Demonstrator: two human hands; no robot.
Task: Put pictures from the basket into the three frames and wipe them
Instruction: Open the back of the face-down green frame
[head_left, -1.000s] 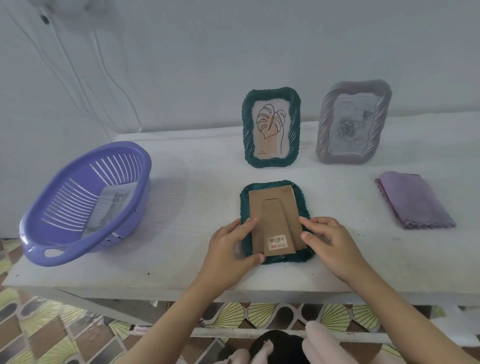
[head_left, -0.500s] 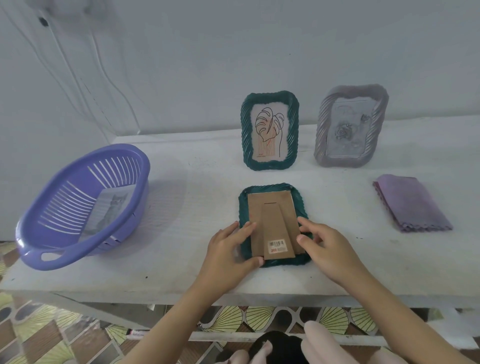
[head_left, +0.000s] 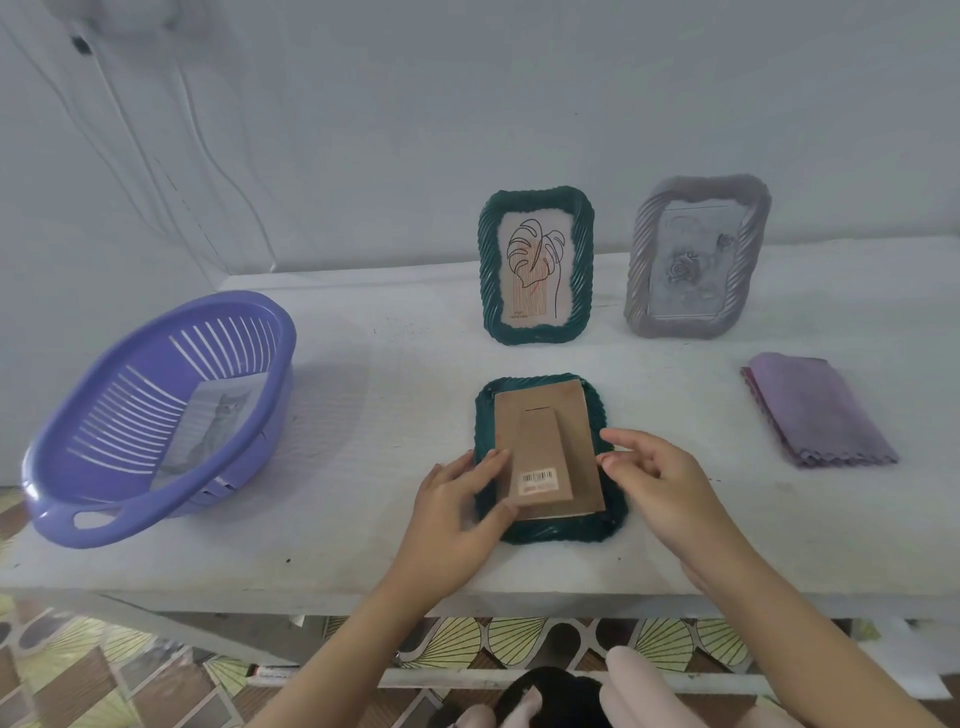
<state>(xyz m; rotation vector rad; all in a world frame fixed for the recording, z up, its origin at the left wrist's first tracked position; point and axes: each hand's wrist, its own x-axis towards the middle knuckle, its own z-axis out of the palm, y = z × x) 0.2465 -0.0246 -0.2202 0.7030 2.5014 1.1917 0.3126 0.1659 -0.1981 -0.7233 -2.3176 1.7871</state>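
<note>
A dark green frame (head_left: 550, 532) lies face down near the table's front edge, its brown cardboard back (head_left: 543, 447) with the stand flap up. My left hand (head_left: 452, 512) holds its left side, fingers on the cardboard, thumb at the lower edge. My right hand (head_left: 657, 488) pinches at the cardboard's right edge with its fingertips. The purple basket (head_left: 104, 514) at the left holds a grey picture (head_left: 210, 434). At the back stand a green frame (head_left: 535, 265) with a leaf drawing and a grey frame (head_left: 696, 257) with a rose picture.
A folded purple cloth (head_left: 815, 410) lies at the right of the white table (head_left: 384, 415). A wall with hanging cables runs close behind the table. Patterned floor shows below the front edge.
My right hand has lifted from lying flat on the frame's right side to touching the cardboard's edge with its fingertips. The left hand has hardly moved.
</note>
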